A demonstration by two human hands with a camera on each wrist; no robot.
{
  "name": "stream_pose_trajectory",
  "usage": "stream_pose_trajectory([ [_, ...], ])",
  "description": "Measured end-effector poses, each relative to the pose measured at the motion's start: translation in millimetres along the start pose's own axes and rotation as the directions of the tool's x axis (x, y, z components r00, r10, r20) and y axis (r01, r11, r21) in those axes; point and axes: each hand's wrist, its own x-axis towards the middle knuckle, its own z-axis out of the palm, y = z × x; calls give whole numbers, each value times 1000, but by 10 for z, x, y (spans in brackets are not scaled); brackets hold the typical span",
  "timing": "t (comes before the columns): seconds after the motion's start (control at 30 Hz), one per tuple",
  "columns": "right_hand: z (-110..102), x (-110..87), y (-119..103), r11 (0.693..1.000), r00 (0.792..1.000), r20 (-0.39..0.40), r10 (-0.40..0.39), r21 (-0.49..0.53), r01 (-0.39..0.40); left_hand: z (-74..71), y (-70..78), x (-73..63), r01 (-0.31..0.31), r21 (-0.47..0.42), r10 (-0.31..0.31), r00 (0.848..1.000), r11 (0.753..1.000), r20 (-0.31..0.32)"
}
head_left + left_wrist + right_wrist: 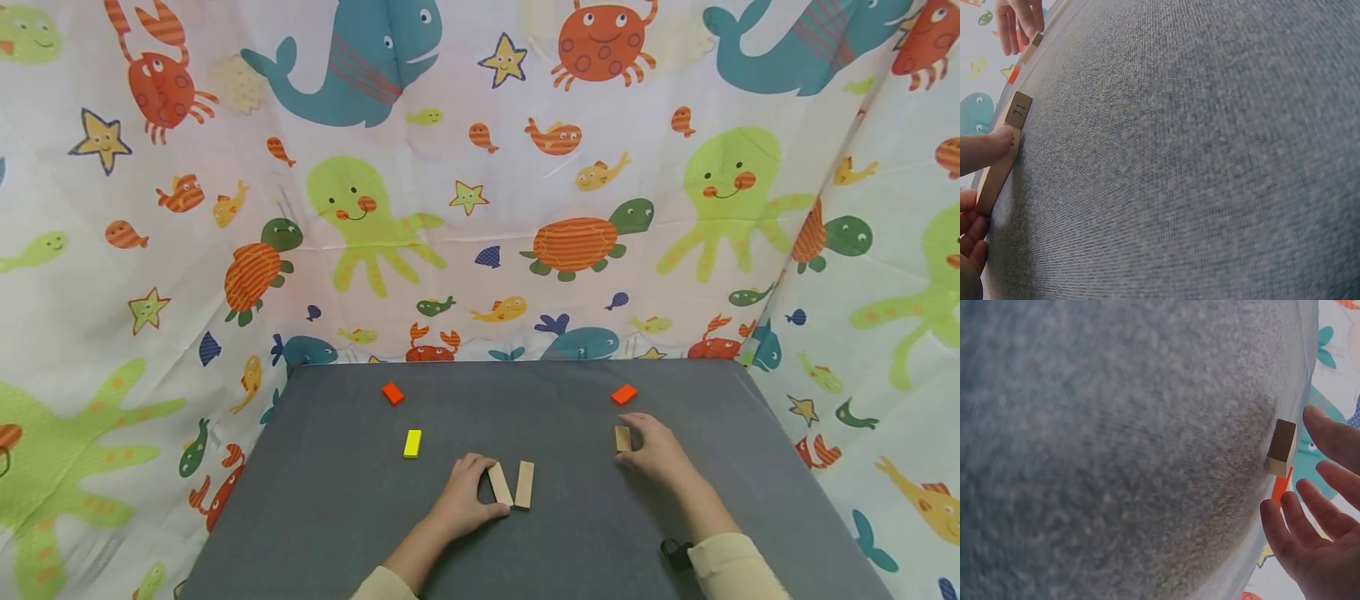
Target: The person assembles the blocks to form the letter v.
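Near the front of the grey table, my left hand [468, 496] pinches a plain wooden block [500, 484] between thumb and fingers at its two ends. A second wooden block [524, 485] lies just right of it, its near end close to the held one. In the left wrist view a block end [1019, 109] marked 71 shows beyond the thumb. Farther right, my right hand [660, 450] hovers around another wooden block [622, 439], thumb and fingers spread. The right wrist view shows a gap between those fingers and the block [1282, 447].
Two red blocks lie toward the back of the table, one at left [393, 393] and one at right [624, 394]. A yellow block [412, 444] is left of my left hand. A curtain [465, 250] printed with sea animals hangs behind the table [337, 517].
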Motion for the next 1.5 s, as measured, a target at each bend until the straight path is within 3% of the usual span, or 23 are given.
stream_pose_trajectory([
  [0.3, 35, 4, 32, 999, 999, 23, 40, -12, -40, -11, 21, -11, -4, -4, 4, 1000, 1000, -8],
  [0.6, 85, 5, 74, 998, 998, -2, 68, 13, -68, -3, 5, -3, -6, 6, 6, 1000, 1000, -4],
  [0.9, 112, 56, 34, 994, 995, 35, 94, 50, -96, -19, 3, 7, 12, -6, -12, 1000, 1000, 9],
  [1.13, 142, 75, -44, 994, 999, 4, 54, 94, -54, -14, -7, 13, 12, -1, -12, 1000, 1000, 12],
  [1.5, 201, 128, -178, 991, 999, 17, 52, 125, -53, -5, -3, 14, 21, -9, -21, 1000, 1000, 3],
])
